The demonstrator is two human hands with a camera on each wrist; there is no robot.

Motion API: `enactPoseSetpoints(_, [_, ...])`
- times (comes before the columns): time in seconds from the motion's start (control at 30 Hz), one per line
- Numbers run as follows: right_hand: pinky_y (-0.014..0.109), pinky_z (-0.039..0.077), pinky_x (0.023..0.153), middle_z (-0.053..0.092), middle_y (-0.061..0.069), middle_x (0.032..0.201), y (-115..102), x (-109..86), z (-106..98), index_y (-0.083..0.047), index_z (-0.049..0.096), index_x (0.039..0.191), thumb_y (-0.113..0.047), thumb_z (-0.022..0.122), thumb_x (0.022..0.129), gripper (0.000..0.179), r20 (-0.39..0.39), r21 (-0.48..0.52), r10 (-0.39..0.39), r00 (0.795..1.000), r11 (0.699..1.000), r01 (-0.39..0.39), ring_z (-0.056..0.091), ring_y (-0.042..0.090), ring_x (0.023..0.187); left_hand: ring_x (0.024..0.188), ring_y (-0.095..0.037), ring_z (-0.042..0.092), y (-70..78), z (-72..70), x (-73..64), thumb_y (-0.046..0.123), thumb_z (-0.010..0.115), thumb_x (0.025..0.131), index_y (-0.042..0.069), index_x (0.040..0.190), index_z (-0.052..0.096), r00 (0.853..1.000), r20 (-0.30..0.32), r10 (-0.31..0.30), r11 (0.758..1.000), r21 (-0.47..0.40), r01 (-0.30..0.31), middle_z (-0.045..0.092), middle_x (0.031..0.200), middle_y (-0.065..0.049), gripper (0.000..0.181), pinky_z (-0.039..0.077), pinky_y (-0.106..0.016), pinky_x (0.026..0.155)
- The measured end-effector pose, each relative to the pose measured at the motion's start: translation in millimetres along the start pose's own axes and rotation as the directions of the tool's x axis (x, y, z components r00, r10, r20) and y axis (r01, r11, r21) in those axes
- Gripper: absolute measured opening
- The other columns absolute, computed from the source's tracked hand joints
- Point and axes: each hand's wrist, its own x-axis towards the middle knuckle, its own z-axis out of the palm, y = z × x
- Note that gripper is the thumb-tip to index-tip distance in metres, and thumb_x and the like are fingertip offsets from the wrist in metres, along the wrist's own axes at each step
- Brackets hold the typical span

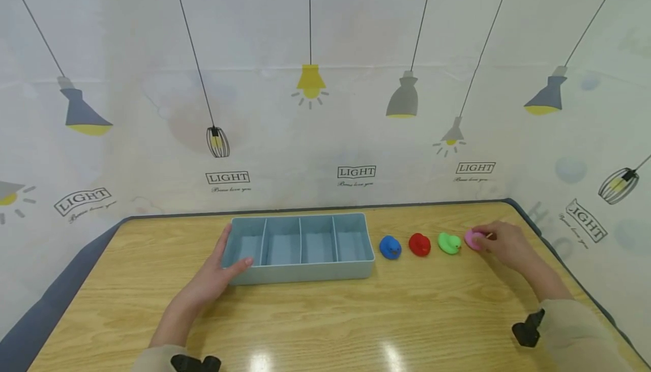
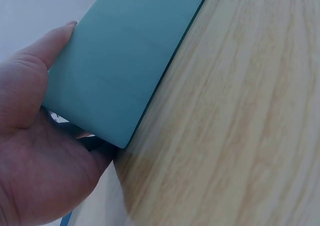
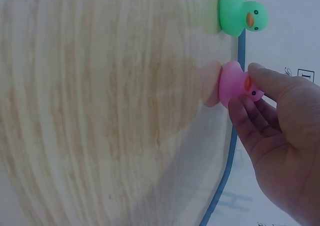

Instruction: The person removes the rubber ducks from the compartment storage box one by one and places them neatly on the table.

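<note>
A light blue divided storage box (image 1: 305, 272) stands on the table, its compartments in one row. My left hand (image 1: 213, 273) grips the box's left end, the thumb over the near rim and the fingers along the left side. In the left wrist view, that hand (image 2: 47, 151) holds the end of the box wall (image 2: 125, 61). At the right, my right hand (image 1: 508, 246) pinches a pink rubber duck (image 3: 232, 83) between thumb and fingers. The duck's base appears to touch the table. To its left sit a green rubber duck (image 1: 450, 243), a red one (image 1: 419, 245) and a blue one (image 1: 390, 247).
The wooden table (image 1: 325, 321) has a dark edge along its back and sides. Behind it hangs a pale cloth backdrop (image 1: 264, 38) printed with lamps and lettering. The blue duck stands close to the box's right end.
</note>
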Motion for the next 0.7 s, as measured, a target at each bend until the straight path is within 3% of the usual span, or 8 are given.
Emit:
enactPoseSetpoints(0.5, [0.044,0.058,0.067,0.063,0.033,0.111,-3.9,2.4,4.9,0.014,0.065,0.124,-0.011,0.067,0.1,0.035,-0.022,-0.008,-0.011,1.0,1.0,0.01,0.064,0.045,0.095,0.152,-0.048,-0.01,-3.1,-0.6,0.1,0.038,0.063,0.103,0.031,0.164,-0.015,1.0,-0.009,-0.003,1.0,0.001,0.003,-0.015,0.17,-0.016,0.099,0.004,-0.071,0.118])
enactPoseSetpoints(0.7, [0.05,0.058,0.072,0.057,0.038,0.122,-2.8,1.5,3.2,0.014,0.061,0.128,-0.014,0.066,0.101,0.039,-0.029,0.011,-0.012,1.0,1.0,0.012,0.064,0.047,0.096,0.152,-0.048,-0.007,-3.9,0.0,2.2,0.039,0.064,0.102,0.029,0.164,-0.013,1.0,-0.02,0.005,1.0,0.017,-0.005,-0.013,0.17,-0.016,0.099,0.005,-0.071,0.118])
